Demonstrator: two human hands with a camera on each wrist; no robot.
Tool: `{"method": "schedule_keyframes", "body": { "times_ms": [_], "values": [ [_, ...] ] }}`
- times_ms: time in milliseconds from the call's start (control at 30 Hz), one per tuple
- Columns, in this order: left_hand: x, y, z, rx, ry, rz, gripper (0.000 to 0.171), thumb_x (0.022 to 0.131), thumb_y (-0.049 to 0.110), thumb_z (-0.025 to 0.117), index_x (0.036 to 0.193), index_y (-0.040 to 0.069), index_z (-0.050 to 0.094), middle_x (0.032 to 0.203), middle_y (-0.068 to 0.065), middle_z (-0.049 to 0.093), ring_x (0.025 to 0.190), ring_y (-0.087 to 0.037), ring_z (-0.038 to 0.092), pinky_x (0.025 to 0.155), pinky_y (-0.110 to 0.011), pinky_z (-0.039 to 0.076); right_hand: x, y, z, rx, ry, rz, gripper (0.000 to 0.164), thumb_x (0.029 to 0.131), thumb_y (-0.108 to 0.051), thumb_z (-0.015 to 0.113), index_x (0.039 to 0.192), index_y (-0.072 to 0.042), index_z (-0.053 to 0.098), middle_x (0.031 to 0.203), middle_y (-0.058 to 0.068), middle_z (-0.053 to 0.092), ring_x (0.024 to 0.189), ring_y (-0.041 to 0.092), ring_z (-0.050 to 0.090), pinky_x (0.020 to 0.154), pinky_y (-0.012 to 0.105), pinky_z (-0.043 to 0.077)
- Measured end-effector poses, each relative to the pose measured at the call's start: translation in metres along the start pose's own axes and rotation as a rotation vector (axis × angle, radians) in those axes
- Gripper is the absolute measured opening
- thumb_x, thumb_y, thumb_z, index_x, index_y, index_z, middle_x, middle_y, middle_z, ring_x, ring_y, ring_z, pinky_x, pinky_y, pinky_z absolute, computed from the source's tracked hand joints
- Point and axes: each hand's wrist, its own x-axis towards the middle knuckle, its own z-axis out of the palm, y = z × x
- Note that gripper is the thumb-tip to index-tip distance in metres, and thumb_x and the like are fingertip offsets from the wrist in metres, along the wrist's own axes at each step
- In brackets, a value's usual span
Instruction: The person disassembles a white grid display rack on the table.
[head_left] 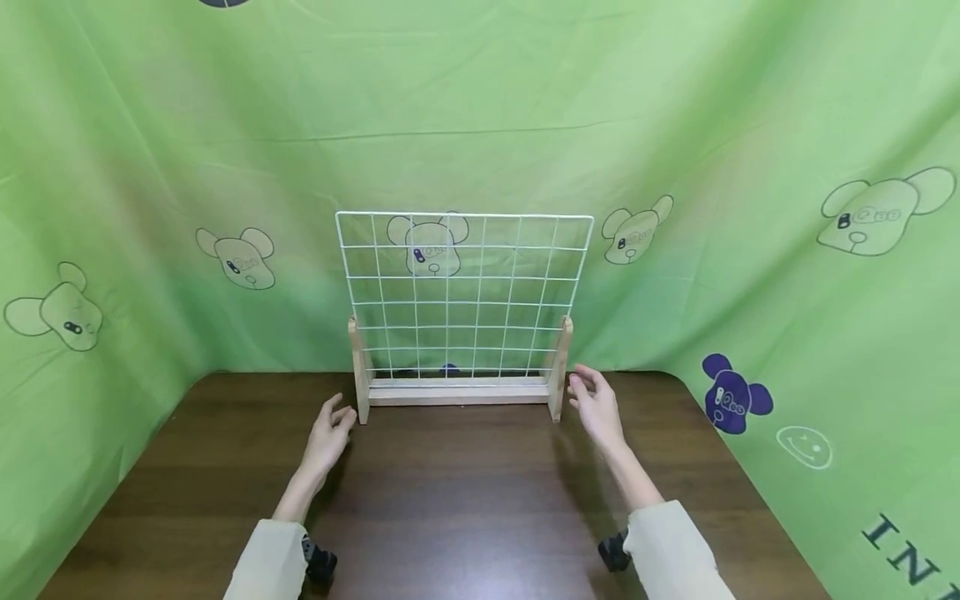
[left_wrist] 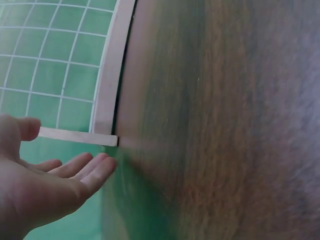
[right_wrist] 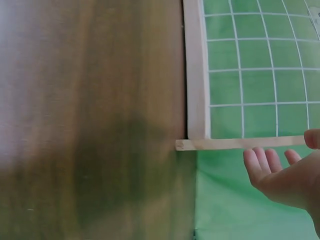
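A white wire grid stands upright, leaning slightly, in a pale wooden base with a post at each end. My left hand is just outside the left post, its fingers loosely bent and holding nothing. Beyond the right post, my right hand hovers with relaxed fingers and a bare palm. In the left wrist view the fingertips lie close beside the end of the wooden post. The right wrist view has the thumb overlapping the other wooden post.
The stand is near the back edge of a dark brown wooden table. Behind it and on both sides hangs a green curtain printed with cartoon heads. Black wrist devices sit by the pale sleeves.
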Motion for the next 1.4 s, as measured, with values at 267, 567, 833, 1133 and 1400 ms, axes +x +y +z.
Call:
{"method": "schedule_keyframes", "body": {
  "times_ms": [267,567,833,1133,1400],
  "values": [
    [0.015,-0.002,-0.004,-0.078,0.028,0.024,0.049,0.105,0.015,0.040,0.149,-0.001,0.025,0.143,-0.031,0.037,0.123,-0.045,0.045,0.099,-0.056,0.042,0.016,0.000,0.001,-0.010,-0.001,-0.013,0.041,0.103,-0.007,0.043,0.139,0.011,0.038,0.134,0.031,0.045,0.120,0.043,0.048,0.097,0.042,0.047],
    [0.037,-0.002,0.000,-0.060,0.051,0.131,0.052,0.104,0.013,0.043,0.150,-0.002,0.023,0.145,-0.029,0.035,0.129,-0.042,0.039,0.104,-0.053,0.036,0.027,0.008,0.005,-0.177,0.025,-0.097,0.038,0.100,-0.007,0.050,0.137,0.004,0.047,0.128,0.028,0.055,0.109,0.041,0.058,0.088,0.039,0.053],
    [0.060,0.009,0.001,-0.082,0.011,0.248,0.053,0.105,0.010,0.037,0.152,-0.002,0.014,0.153,-0.026,0.023,0.136,-0.040,0.029,0.111,-0.049,0.028,0.038,0.011,0.011,-0.156,0.052,-0.106,0.040,0.096,0.000,0.055,0.134,0.006,0.048,0.125,0.030,0.056,0.108,0.042,0.060,0.080,0.037,0.056],
    [0.080,0.016,0.002,-0.073,-0.039,0.268,0.053,0.106,0.013,0.036,0.151,-0.004,0.015,0.150,-0.029,0.024,0.134,-0.046,0.030,0.107,-0.057,0.031,0.044,0.013,0.013,-0.228,0.116,-0.120,0.037,0.092,0.002,0.061,0.128,0.006,0.054,0.114,0.030,0.062,0.100,0.040,0.065,0.066,0.026,0.058],
    [0.086,0.015,-0.012,-0.035,-0.108,0.291,0.054,0.105,0.012,0.040,0.148,-0.007,0.016,0.151,-0.031,0.020,0.138,-0.045,0.023,0.112,-0.053,0.024,0.047,0.018,0.012,-0.179,0.118,-0.120,0.029,0.092,0.004,0.062,0.120,0.009,0.059,0.112,0.031,0.063,0.099,0.040,0.065,0.068,0.033,0.058]
  ]
}}
